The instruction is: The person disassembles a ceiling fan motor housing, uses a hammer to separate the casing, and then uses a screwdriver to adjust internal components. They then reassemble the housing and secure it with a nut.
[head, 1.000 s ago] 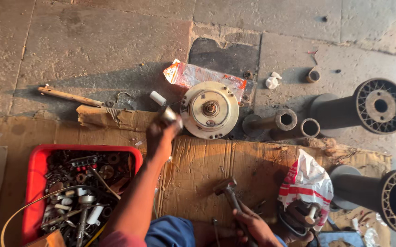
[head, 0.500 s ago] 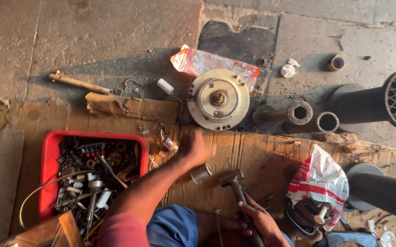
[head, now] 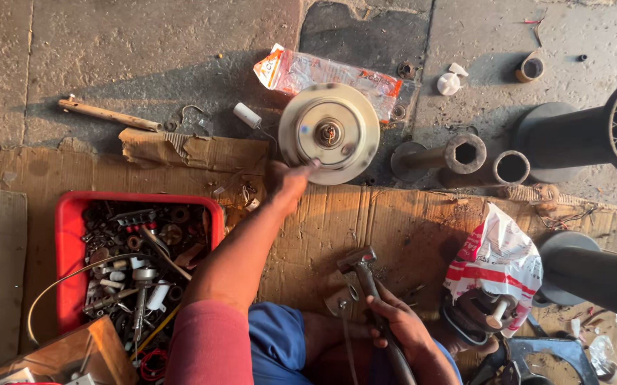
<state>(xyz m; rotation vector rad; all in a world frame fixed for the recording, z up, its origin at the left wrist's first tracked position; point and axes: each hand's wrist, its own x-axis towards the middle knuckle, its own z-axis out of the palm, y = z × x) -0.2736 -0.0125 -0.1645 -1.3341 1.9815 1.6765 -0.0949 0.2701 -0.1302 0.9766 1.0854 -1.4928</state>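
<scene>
Single view, head-worn camera. Looks almost straight down from above seated person, top of frame pointing away from body. Own lap and both arms enter from bottom edge. Medium range: cardboard point(head: 408, 228) and concrete floor point(head: 144, 50) fill frame, red tray point(head: 66, 214) at lower left, spools point(head: 593, 135) cut off by right edge. No second view, so no shared area.

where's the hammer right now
In the head view the hammer sits low and centre-right, gripped by the right hand, its head over the cardboard just left of the red-and-white plastic bag.
</scene>
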